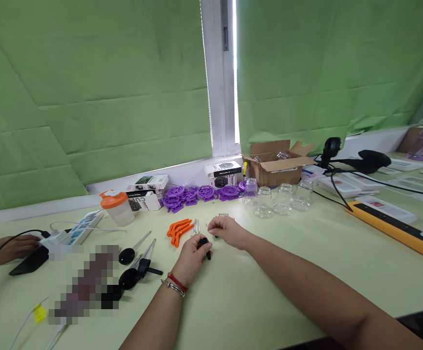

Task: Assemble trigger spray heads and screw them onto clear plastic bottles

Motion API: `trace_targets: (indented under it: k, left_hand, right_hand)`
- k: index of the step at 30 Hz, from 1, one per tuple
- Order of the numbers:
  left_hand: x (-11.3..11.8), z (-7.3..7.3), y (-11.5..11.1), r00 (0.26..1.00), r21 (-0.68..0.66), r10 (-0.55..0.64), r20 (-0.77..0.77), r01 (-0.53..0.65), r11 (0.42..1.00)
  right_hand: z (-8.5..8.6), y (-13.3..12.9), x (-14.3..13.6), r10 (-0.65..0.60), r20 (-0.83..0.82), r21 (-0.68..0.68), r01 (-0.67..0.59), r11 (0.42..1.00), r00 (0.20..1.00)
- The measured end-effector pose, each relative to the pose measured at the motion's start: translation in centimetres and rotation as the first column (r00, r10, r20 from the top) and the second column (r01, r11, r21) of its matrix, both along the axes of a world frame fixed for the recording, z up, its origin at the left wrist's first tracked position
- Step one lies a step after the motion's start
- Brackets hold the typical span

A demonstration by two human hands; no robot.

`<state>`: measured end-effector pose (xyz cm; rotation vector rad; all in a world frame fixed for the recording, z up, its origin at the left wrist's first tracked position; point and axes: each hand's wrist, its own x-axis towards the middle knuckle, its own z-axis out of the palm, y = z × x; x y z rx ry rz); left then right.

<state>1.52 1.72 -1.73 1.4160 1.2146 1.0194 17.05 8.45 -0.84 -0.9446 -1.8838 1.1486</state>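
The left hand (191,253) grasps a black part (204,241). Just right of the part is the right hand (230,231), curled, contents hidden; left of the part lie orange handles (182,230).

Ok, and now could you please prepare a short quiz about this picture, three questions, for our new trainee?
1. Which of the camera wearer's hands holds the black part?
2. True or false: the orange pieces lie to the left of the clear jars.
3. What colour is the lid of the drinking cup? A) green B) orange C) purple

Key:
1. The left hand.
2. True.
3. B.
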Motion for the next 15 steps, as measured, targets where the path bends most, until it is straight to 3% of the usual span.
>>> trace_targets:
  k: [6,15]
  left_hand:
    - [0.2,0.2,-0.1,1.000,0.040,-0.012,-0.004,0.012,0.999]
    - [0.2,0.2,-0.2,0.999,0.084,-0.017,-0.032,0.019,0.996]
  right_hand:
    - [-0.1,-2.7,-0.7,0.015,-0.125,-0.055,-0.022,0.998,0.992]
    - [-0.6,-2.6,-0.4,-0.024,-0.025,0.169,0.027,0.985,0.999]
